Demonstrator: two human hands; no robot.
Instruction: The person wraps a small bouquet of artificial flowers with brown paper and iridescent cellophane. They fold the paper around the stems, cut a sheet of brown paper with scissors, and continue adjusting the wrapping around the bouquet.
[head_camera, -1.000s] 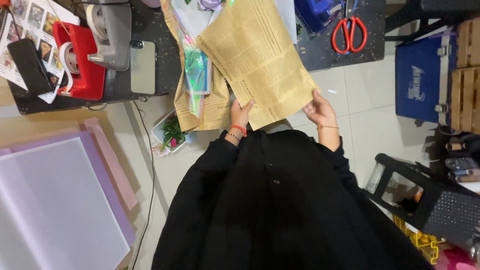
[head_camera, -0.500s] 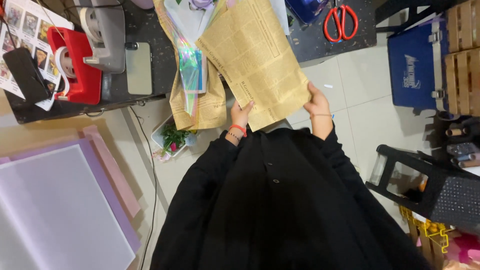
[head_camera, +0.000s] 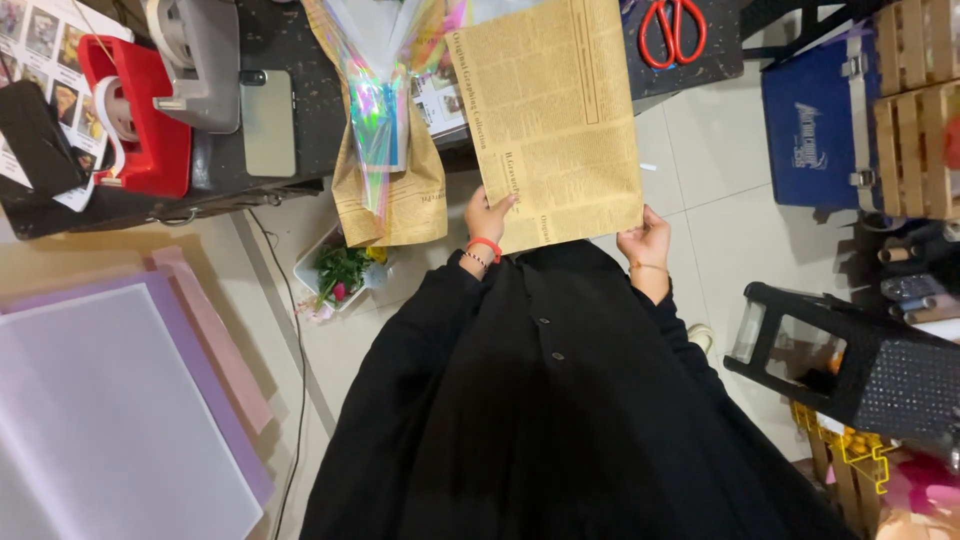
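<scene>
Left hand, right hand | both gripping newsprint sheet | sheet now straighter, squarer than before

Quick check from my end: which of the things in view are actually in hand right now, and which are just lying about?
In hand:
- tan printed paper sheet, held at its near edge by the left hand and the right hand

Lying about:
- iridescent film on a second tan sheet
- red scissors
- red tape dispenser
- grey dispenser
- lilac sheets
- blue case
</scene>
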